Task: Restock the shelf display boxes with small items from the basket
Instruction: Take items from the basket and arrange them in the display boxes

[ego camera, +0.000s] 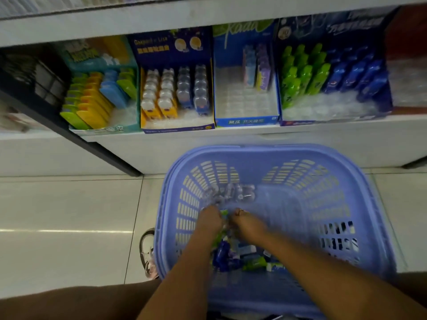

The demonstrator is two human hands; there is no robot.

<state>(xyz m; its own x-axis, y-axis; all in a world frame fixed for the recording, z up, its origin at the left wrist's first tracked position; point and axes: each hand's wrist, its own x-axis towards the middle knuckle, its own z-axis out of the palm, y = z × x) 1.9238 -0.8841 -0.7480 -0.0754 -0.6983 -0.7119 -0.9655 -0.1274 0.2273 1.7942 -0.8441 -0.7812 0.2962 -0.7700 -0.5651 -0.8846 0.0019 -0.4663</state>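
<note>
While left hand [209,221] and right hand [245,224] dig side by side in the basket [323,199], blur hides their grip; small items [227,257] lie at its 6 o'clock, display boxes [246,121] at 12, shoe [147,250] at 9.

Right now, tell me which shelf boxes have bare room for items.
The blue box has most: bare tray before its few rear packs. The bottle box has a free front strip. The navy box and teal box are crowded.

Bright, even light — motion blur throughout, edges bowed.
</note>
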